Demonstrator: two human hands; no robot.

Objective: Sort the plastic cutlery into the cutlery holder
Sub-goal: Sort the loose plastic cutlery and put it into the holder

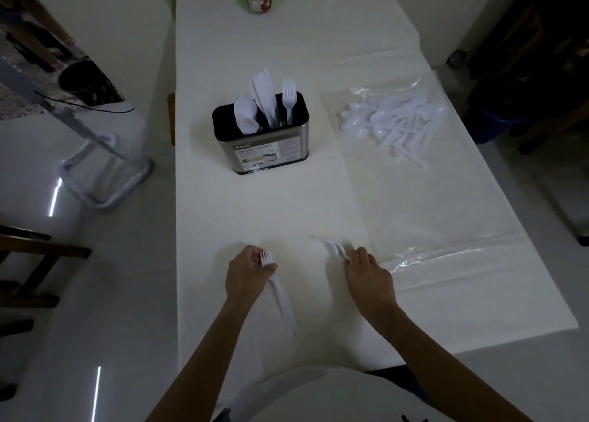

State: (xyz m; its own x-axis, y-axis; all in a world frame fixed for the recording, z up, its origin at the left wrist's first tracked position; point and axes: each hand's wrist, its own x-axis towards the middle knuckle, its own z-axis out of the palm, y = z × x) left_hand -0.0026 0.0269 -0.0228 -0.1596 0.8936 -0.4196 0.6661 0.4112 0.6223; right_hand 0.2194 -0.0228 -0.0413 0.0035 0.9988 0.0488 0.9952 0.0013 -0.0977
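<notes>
Head view: the cutlery holder [260, 134] stands on the white-covered table [287, 204], with spoons, knives and one fork upright inside; well in front of it, the left hand [247, 273] grips a bundle of forks [280, 297]; the right hand [368, 273] pinches a few white pieces [333, 249], too blurred to name; the step seems to be gathering like with like; next, the forks should go beside that fork; right of the holder, loose cutlery [392, 125] lies on a plastic bag [430, 217]; far behind stands a jar [258, 0]; left, a glossy floor [105, 294].

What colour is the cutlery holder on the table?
The cutlery holder is black at the rim, silver below; head view.
</notes>
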